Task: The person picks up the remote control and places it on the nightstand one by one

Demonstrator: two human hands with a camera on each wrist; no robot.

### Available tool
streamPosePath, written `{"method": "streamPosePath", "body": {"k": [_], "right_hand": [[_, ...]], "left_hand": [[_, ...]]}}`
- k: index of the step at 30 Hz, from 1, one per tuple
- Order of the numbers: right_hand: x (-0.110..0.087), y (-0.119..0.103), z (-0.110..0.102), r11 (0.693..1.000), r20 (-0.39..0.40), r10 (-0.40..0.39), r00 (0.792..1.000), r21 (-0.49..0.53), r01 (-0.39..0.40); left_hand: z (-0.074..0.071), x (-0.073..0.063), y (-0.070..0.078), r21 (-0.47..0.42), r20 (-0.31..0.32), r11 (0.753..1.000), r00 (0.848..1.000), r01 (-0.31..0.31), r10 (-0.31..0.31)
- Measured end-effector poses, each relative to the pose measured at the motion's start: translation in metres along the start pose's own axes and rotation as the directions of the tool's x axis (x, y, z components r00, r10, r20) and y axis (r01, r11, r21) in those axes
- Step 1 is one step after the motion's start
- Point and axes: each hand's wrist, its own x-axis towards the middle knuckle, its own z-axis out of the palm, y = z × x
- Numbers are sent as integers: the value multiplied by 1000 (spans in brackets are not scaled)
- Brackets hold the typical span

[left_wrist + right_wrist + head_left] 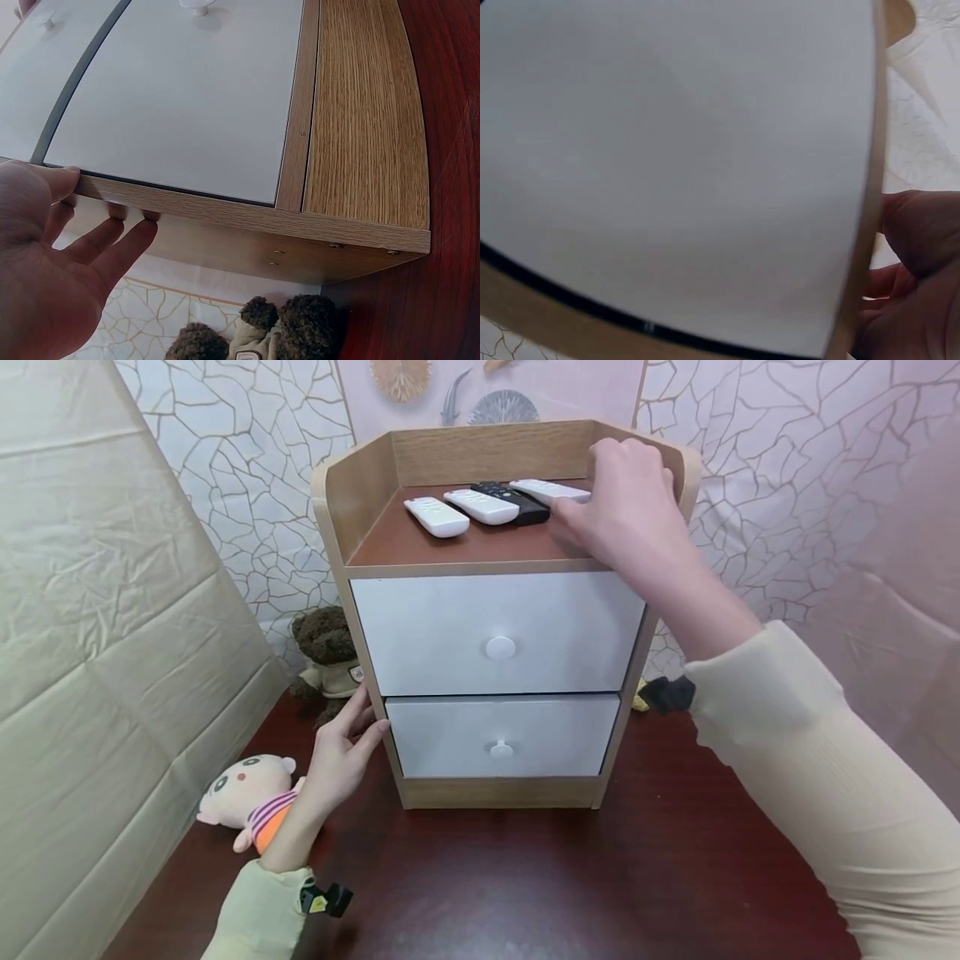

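Observation:
A small wooden cabinet (497,793) with two white drawers, the upper (442,627) and the lower (442,735), stands on a dark red table. My left hand (339,758) grips its left side edge, thumb on the front and fingers against the side panel (225,244). On the brown top lie a left white remote control (437,517), a middle white one (482,506), a black one (531,510) and a right white one (543,489). My right hand (630,497) reaches over the top, thumb beside the right white remote; I cannot tell whether it holds it.
A plush toy in orange (247,793) lies left of the cabinet. Behind it sits a brown curly-haired plush (326,639). A raised wooden rim (487,453) borders the cabinet top. Beige cloth (97,652) hangs on the left, a crackle-patterned backdrop (240,452) behind.

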Motion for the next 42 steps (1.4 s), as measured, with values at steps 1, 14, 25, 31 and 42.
{"method": "streamPosePath", "body": {"k": [1, 14, 25, 31, 42], "right_hand": [[-5, 0, -2, 1000, 1, -6, 1000, 15, 6], [-75, 17, -11, 960, -102, -70, 992, 264, 95], [-130, 48, -15, 948, -222, -69, 973, 290, 133], [-152, 71, -5, 926, -326, -131, 936, 298, 233], [-176, 118, 16, 944, -313, -121, 942, 257, 207]], "left_hand": [[0, 0, 0, 3, 0, 1000, 1000, -2, 2], [-2, -1, 0, 19, 8, 1000, 1000, 0, 0], [-2, 1, 0, 11, 5, 1000, 1000, -6, 6], [-3, 1, 0, 20, 2, 1000, 1000, -11, 11], [-15, -1, 1, 3, 39, 999, 999, 34, -35]]}}
